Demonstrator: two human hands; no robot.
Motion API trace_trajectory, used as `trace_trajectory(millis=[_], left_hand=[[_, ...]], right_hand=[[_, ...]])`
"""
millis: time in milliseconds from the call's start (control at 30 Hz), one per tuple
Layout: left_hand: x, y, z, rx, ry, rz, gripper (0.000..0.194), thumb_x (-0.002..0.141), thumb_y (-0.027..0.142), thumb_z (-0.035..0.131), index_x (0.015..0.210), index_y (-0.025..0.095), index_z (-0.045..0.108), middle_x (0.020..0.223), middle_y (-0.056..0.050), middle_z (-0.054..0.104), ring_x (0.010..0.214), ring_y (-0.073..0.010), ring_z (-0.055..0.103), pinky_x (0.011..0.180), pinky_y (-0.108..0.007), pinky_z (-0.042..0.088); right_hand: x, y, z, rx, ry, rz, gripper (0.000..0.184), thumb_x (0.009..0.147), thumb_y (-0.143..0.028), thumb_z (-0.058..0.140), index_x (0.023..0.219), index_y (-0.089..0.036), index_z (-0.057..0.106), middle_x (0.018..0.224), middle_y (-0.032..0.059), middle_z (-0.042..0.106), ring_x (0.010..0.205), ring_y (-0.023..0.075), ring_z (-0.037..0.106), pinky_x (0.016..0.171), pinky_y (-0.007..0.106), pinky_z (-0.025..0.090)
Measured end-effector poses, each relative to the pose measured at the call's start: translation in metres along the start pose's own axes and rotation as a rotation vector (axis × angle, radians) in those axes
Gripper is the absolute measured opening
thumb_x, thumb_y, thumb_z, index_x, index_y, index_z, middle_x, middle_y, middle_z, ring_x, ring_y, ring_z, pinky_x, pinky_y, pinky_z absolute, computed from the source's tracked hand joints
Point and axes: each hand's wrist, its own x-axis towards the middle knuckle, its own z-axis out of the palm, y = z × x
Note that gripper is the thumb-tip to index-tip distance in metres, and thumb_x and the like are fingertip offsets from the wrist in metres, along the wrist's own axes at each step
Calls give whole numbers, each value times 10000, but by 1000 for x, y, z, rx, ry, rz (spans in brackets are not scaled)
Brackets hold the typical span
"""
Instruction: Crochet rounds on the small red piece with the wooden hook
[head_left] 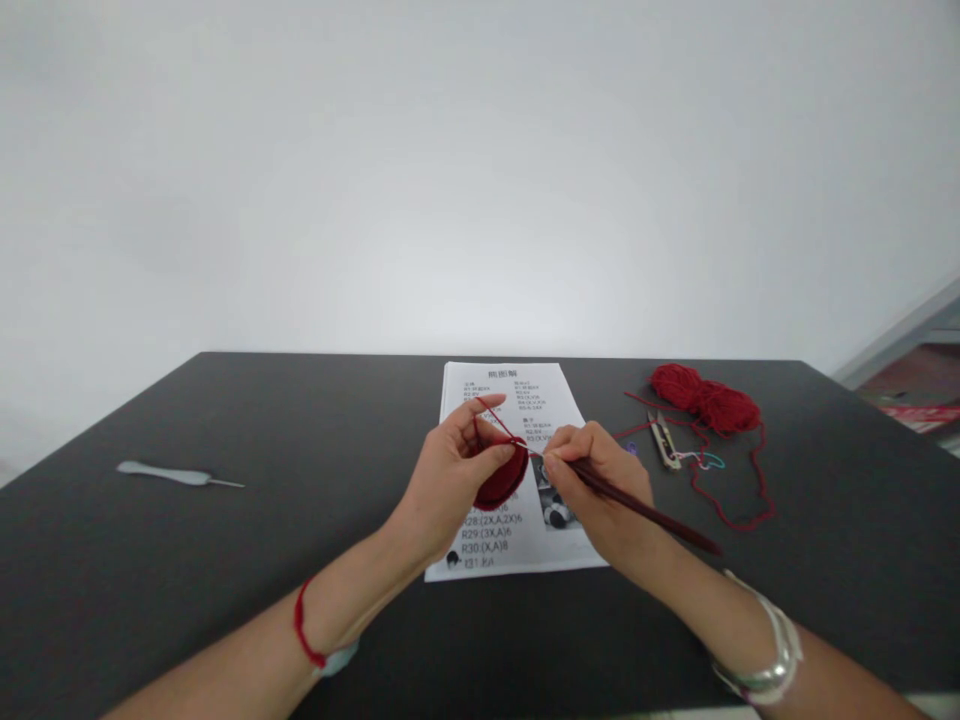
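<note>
My left hand [457, 460] pinches a small round piece of dark red crochet [504, 482] between thumb and fingers. A strand of red yarn [495, 414] runs over the raised index finger down to the top edge of the piece. In my right hand [596, 465] is a crochet hook [645, 507] with a dark reddish-brown handle, its long end pointing down to the right. The hook's thin metal tip meets the upper edge of the crochet piece; whether it sits inside a stitch is too small to tell. Both hands are above the printed sheet.
A printed pattern sheet [480, 540] lies on the dark table [300, 420]. To the right are a skein of red yarn [705, 398] with loose strands, small thread snips [664, 442] and a light blue-and-pink cord [709, 461]. A grey-handled hook [176, 475] lies far left.
</note>
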Motion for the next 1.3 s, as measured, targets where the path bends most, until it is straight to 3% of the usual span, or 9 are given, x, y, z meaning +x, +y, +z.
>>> trace_trajectory(millis=[300, 533, 700, 767, 833, 967, 1067, 1167, 1300], left_hand=[[-4, 2, 7, 110, 110, -6, 463, 644, 154, 725, 1095, 113, 629, 621, 53, 612, 574, -111, 541, 554, -233, 432], [-2, 2, 3, -110, -31, -146, 584, 589, 105, 783, 1149, 122, 619, 614, 44, 630, 557, -96, 542, 571, -223, 402], [0, 0, -2, -250, -80, -294, 557, 578, 65, 782, 1114, 108, 634, 647, 25, 647, 591, -88, 567, 636, -220, 415], [-1, -1, 0, -256, -57, -255, 581, 598, 76, 771, 1156, 118, 614, 651, 34, 641, 578, -88, 558, 612, -222, 406], [-2, -1, 3, -229, -42, -192, 610, 623, 95, 762, 1208, 133, 592, 647, 48, 623, 558, -85, 539, 579, -223, 388], [-3, -2, 5, -175, -44, -113, 633, 654, 123, 748, 1259, 141, 560, 637, 63, 587, 551, -87, 532, 565, -223, 384], [-1, -2, 3, -153, -41, -84, 642, 667, 142, 744, 1274, 150, 539, 646, 65, 573, 565, -100, 547, 578, -234, 396], [1, -1, 1, -102, -6, -47, 591, 667, 146, 748, 1229, 137, 565, 643, 61, 576, 555, -91, 518, 555, -220, 377], [0, 3, 1, 12, 33, 18, 505, 682, 135, 725, 1173, 134, 608, 638, 56, 571, 566, -93, 494, 543, -213, 373]], right_hand=[[-7, 4, 11, -281, -65, -403, 188, 878, -45, 493, 831, -227, 495, 738, 1, 554, 654, 143, 545, 589, 264, 467], [3, 19, 2, -133, -178, -341, 171, 907, -94, 515, 904, -265, 521, 806, 12, 580, 680, 154, 557, 569, 279, 451], [4, 21, 1, -253, -215, -472, 196, 889, -74, 506, 825, -255, 546, 750, 25, 578, 664, 181, 503, 584, 316, 423], [-2, 19, 7, -290, -158, -407, 197, 882, -80, 514, 794, -252, 551, 757, 35, 580, 674, 192, 498, 600, 331, 418], [-6, 16, 13, -177, -80, -242, 177, 884, -102, 524, 797, -253, 548, 778, 30, 573, 682, 185, 509, 602, 324, 423], [-5, 10, 20, 392, 51, 184, 97, 871, -188, 598, 815, -248, 547, 787, -11, 557, 651, 138, 528, 588, 280, 441], [2, 9, 19, 759, 40, 370, 146, 836, -250, 647, 747, -231, 533, 669, -42, 526, 590, 125, 496, 565, 267, 425], [5, 10, 13, 767, 31, 389, 162, 826, -251, 663, 727, -225, 537, 648, -43, 531, 572, 121, 485, 555, 264, 405], [-1, 7, 5, 390, 37, 146, 107, 840, -187, 642, 768, -241, 584, 738, -17, 577, 627, 134, 518, 576, 274, 409]])
